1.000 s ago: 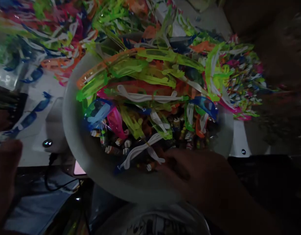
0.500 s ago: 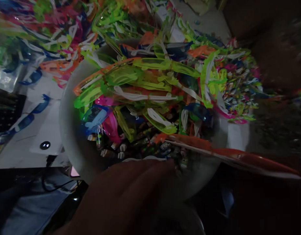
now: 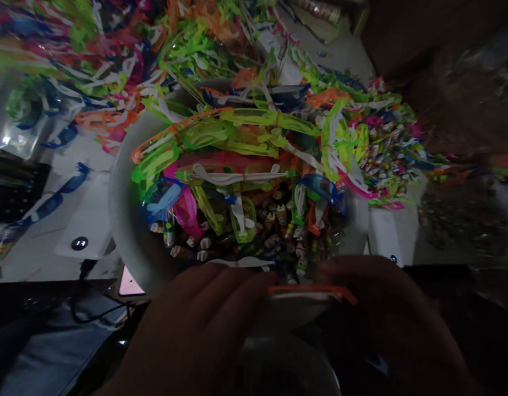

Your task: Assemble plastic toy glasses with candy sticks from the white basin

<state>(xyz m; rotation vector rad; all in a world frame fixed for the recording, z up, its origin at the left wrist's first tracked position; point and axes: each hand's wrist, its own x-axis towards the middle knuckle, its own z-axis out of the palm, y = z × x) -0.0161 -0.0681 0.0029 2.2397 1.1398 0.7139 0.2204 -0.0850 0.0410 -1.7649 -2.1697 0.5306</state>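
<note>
A grey basin (image 3: 120, 214) stands in front of me, with several bright plastic toy glasses (image 3: 249, 135) heaped in it over small printed cylindrical pieces (image 3: 274, 220). My left hand (image 3: 196, 319) is at the near rim, its fingers together and curled down; what they hold is hidden. Just above them lies a pair of glasses with a white temple (image 3: 245, 263). My right hand (image 3: 394, 308), dark and curled, is closed at the right end of a pair of orange glasses (image 3: 309, 290). Their left end meets my left fingertips.
More coloured glasses (image 3: 113, 66) pile up behind the basin, and a heap of small pieces (image 3: 388, 154) lies to its right. On the left are blue glasses (image 3: 51, 203), a white device (image 3: 86, 231) with a cable, and a phone with a pink screen (image 3: 132, 281).
The orange glasses have gone from slanting over the basin's right rim to lying between my hands. My right hand has come into clear view. A yellow-green pair in the heap lies differently.
</note>
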